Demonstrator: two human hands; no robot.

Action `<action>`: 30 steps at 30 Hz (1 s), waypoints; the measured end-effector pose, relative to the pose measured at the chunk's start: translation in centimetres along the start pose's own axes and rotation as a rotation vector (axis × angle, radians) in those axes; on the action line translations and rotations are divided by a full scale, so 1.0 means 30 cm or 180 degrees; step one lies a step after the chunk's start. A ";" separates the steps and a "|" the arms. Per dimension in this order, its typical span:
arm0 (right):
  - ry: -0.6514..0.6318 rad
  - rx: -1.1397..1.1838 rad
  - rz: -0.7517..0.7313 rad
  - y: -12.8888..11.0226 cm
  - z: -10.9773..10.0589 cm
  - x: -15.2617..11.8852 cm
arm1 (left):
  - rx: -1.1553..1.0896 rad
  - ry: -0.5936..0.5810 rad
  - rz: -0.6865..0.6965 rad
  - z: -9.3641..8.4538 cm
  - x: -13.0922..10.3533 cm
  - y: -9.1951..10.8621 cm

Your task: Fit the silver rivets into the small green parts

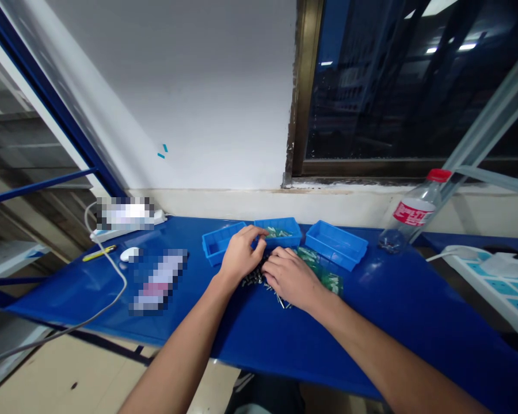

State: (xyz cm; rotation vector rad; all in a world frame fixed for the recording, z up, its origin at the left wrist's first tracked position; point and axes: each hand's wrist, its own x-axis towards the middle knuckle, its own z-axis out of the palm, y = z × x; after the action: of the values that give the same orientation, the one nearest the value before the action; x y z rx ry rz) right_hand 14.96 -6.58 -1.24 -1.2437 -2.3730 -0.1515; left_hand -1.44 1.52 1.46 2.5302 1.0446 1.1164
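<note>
A pile of small metal screws (254,278) lies on the blue table between my hands. My left hand (242,253) hovers over its left side, thumb and index finger apart, near the front of the middle blue bin (280,241). That bin holds small pale pieces in green. My right hand (291,276) is curled over the pile, its fingers bent together and the tips down among the screws; whatever they grip is hidden. Beneath and behind the right hand are green plastic bags (330,282) with small pale parts. A few longer screws (282,301) lie below that hand.
Blue bins stand at left (213,242) and right (336,246) of the middle one. A red-capped bottle (414,210) stands at the back right, beside a power strip (496,282). Leftward are a yellow cutter (99,253), a white mouse (130,254) and a cable (123,282).
</note>
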 end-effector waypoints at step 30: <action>0.0208 0.0143 -0.0104 -0.031 0.011 0.004 | -0.0157 0.0003 -0.0089 0.003 -0.002 0.002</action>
State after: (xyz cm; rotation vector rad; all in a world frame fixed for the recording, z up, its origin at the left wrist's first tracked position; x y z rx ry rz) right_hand 14.04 -6.94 -1.38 -1.1620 -2.3288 -0.1460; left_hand -1.35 1.45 1.39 2.4698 1.0364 1.1222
